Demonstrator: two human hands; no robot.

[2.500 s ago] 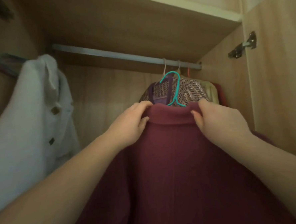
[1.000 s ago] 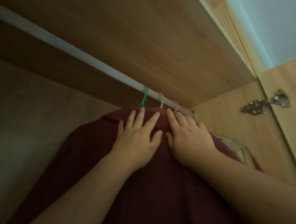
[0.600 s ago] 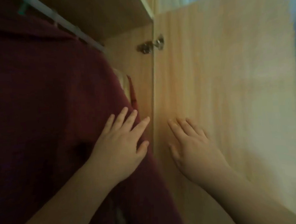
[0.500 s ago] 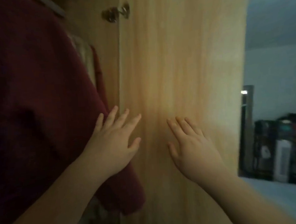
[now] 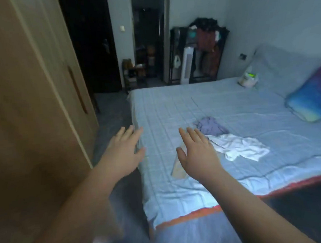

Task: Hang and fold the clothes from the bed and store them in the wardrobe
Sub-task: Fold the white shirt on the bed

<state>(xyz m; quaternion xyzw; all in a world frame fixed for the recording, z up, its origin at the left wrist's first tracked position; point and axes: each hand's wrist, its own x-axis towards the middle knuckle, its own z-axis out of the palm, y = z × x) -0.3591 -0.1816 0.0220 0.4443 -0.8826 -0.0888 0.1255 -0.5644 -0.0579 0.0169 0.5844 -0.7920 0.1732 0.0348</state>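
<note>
pillow (image 5: 313, 100) blurred & cut off at rt edge, tan item (image 5: 177, 169) partly behind right hand (image 5: 199, 156)

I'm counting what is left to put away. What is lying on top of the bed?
On the bed lie a white garment, a lilac garment, a tan item partly hidden by the right hand, a pillow and a bag.

Pale blue sheet (image 5: 220, 106) with a faint checked grid covers the bed, and an orange-red band (image 5: 190, 216) runs along its near edge. On it, a lilac garment (image 5: 211, 126), crumpled, and just beside it a plain white one (image 5: 238, 146). A small beige piece (image 5: 177, 170) shows too. The pillow (image 5: 312, 100) is vivid: bright blue running into purple and magenta. The wardrobe (image 5: 23, 111) is light tan wood grain. Back there, a black rack (image 5: 198, 53) with rust-red clothes, against a grey-blue wall (image 5: 262, 11).
</note>
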